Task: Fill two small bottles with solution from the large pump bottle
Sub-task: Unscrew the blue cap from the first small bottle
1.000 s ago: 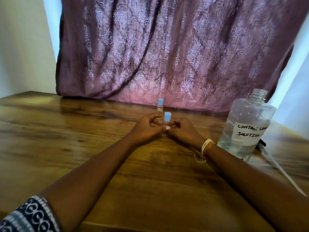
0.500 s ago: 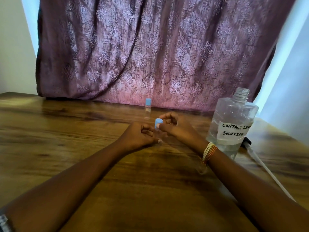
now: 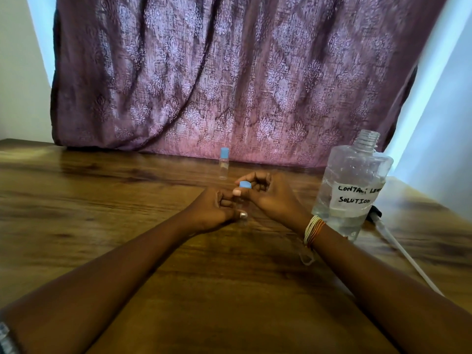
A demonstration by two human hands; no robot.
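Hands mid-bench, left hand (image 3: pixel 212 209) grip closed round vial (image 3: pixel 240 208), right hand (image 3: pixel 270 195) pinching its cap (image 3: pixel 245 184); second vial (image 3: pixel 224 163) at 12 o'clock, uncapped bottle (image 3: pixel 351 185) at 3 o'clock.

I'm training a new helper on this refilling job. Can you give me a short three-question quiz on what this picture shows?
1. True or false: the large bottle has its pump screwed on.
2. Which hand grips the blue cap? A) left B) right
3. Where does the other small bottle stand?

Key:
1. False. Its neck is open; the pump lies on the table beside it.
2. B. The right hand pinches the cap while the left hand holds the small bottle.
3. Upright, capped, farther back near the curtain.
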